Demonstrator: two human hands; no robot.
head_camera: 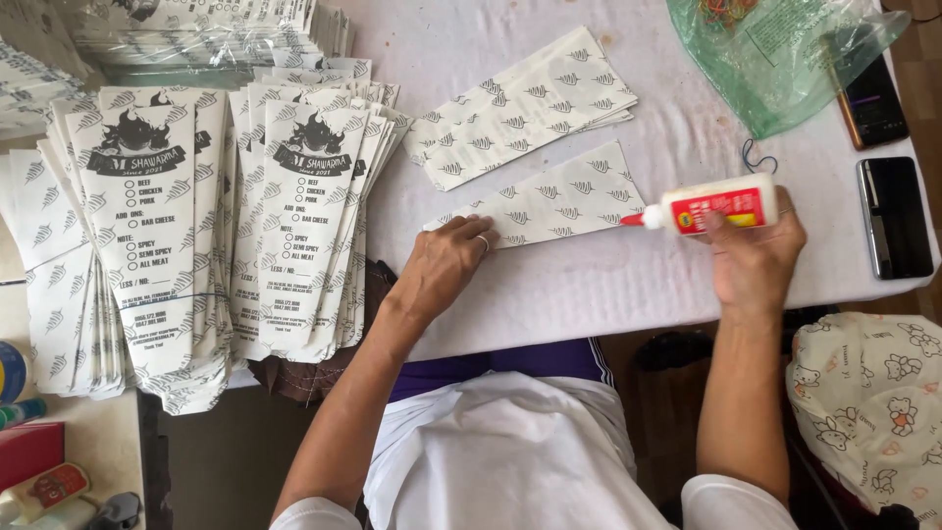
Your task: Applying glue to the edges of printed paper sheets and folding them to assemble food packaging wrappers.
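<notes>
Surface: white cloth-covered table [589, 294], person seated close against its near edge, work within easy reach of both hands.
Right fingers: curled shut around a white plastic glue bottle with a red label [714, 206]; right hand [751, 257] holds it on its side, red nozzle pointing left at the sheet's right end, so the tip meets the paper edge.
Left fingers: flat and spread, nothing gripped; left hand [446, 263] presses down on the near-left end of the sheet, likely to pin it against the nozzle's push. Ring on one finger.
Workpiece: white paper sheet printed with small dark leaf marks [559, 204], lying flat and slanted in front of the person, between the two hands.
Nearby stock: loose pile of like patterned sheets [525, 103] just beyond it, apart from it.
Left side: fanned stacks of long printed paper sleeves [196, 226], overlapping and hanging off the table edge.
Right side: green plastic bag [785, 59] with rubber bands inside at the far corner; two dark phones [893, 216] lie flat by the right edge, away from the glue.
</notes>
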